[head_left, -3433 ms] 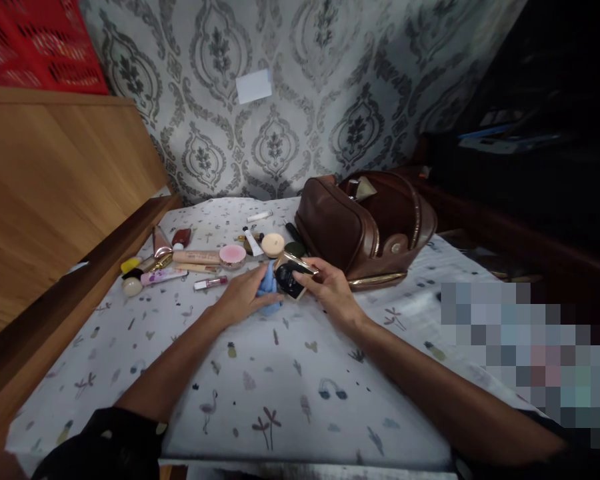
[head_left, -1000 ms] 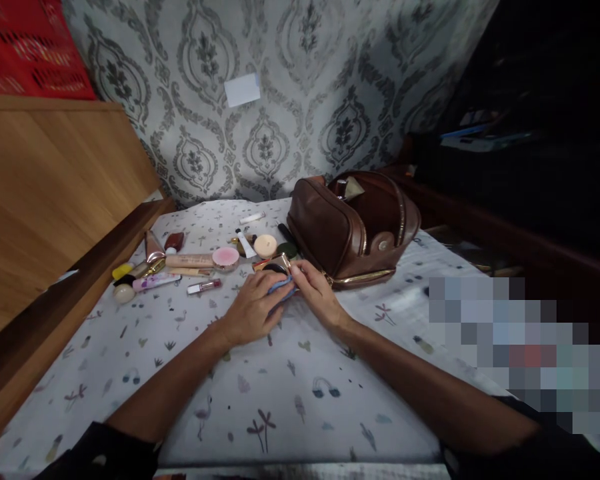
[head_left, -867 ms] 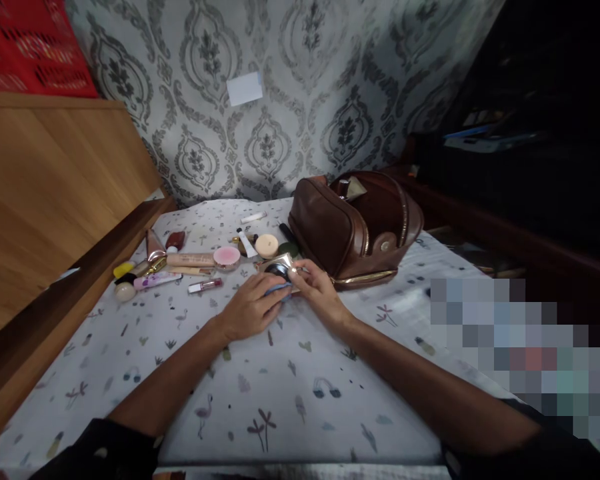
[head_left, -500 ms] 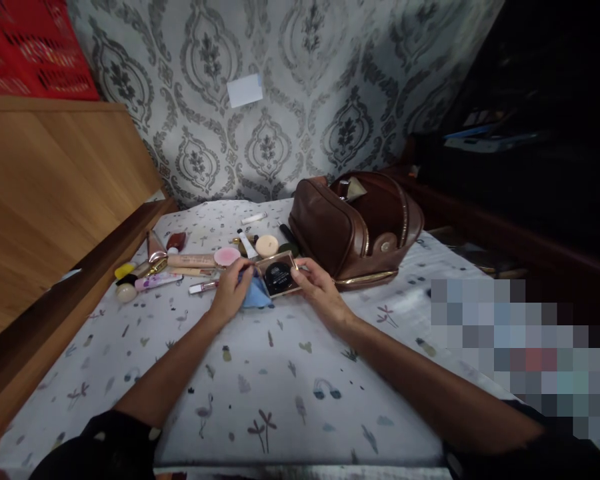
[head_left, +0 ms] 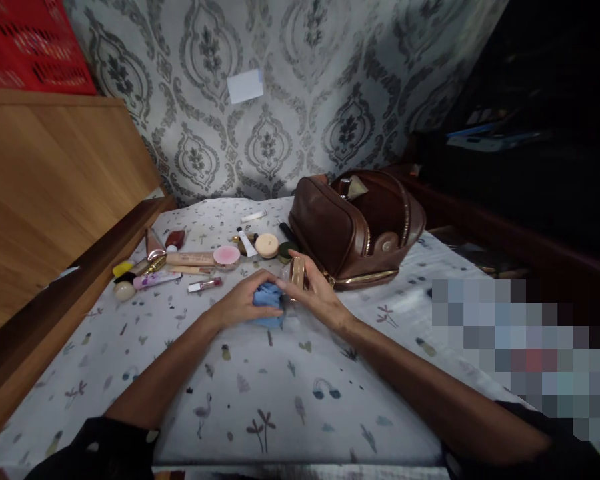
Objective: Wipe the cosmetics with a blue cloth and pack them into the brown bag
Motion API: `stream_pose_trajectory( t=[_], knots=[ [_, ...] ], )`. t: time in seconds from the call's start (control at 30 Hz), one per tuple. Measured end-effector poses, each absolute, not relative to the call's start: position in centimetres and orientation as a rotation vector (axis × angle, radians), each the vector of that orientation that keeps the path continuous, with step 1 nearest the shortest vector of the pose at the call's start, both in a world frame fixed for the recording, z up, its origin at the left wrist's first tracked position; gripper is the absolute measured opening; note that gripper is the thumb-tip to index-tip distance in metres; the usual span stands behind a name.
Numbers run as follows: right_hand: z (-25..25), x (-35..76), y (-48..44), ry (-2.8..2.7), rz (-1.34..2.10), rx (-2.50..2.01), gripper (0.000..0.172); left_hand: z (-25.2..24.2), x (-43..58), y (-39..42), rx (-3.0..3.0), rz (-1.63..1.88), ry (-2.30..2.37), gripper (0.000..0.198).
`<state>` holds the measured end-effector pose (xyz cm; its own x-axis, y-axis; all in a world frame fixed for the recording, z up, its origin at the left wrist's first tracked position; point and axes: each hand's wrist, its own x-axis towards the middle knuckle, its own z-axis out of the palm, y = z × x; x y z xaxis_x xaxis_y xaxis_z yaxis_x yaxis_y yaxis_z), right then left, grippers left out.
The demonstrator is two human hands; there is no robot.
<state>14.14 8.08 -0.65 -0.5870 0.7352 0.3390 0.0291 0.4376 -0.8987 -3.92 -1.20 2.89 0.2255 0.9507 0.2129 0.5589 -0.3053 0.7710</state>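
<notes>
Compact [head_left: 297, 275]: turned edge-on since before, beside the bag [head_left: 325, 223]; likely stiff, slippery, best held by its edges.
Right hand [head_left: 323, 298]: gripping the compact.
Left hand [head_left: 241, 300]: gripping the cloth [head_left: 267, 308].

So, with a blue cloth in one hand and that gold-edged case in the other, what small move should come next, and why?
I'd probably bring the blue cloth against the narrow side of the gold-edged case: the right hand holds the case with that side in view, and the cloth sits bunched in the left hand nearby.
</notes>
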Motion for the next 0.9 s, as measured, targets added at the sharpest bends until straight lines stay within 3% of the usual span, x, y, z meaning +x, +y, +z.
stream_pose_trajectory(
  t=[0.1, 0.2, 0.47, 0.6, 0.9],
  knots=[
    [-0.1, 14.3, 8.2, -1.961, 1.171, -0.675, 0.076, 3.5, -5.2, -1.2, 2.077, 0.672, 1.387, 0.047],
    [0.3, 14.4, 8.5, -2.0, 1.159, -0.703, 0.075, 4.1, -5.7, -1.2, 2.095, 0.621, 1.451, 0.032],
    [0.8, 14.1, 8.0, -1.97, 1.398, -0.524, 0.052, 5.1, -2.9, -1.7, 1.767, 1.411, 1.639, 0.034],
    [0.9, 14.0, 7.9, -1.979, 1.384, -0.484, 0.042, 4.0, -2.8, -1.4, 1.777, 1.394, 1.682, 0.021],
    [-0.7, 13.6, 9.3, -1.692, 1.538, -0.632, 0.043, 1.9, -4.2, -0.7, 1.883, 1.114, 1.886, 0.01]
  ],
)
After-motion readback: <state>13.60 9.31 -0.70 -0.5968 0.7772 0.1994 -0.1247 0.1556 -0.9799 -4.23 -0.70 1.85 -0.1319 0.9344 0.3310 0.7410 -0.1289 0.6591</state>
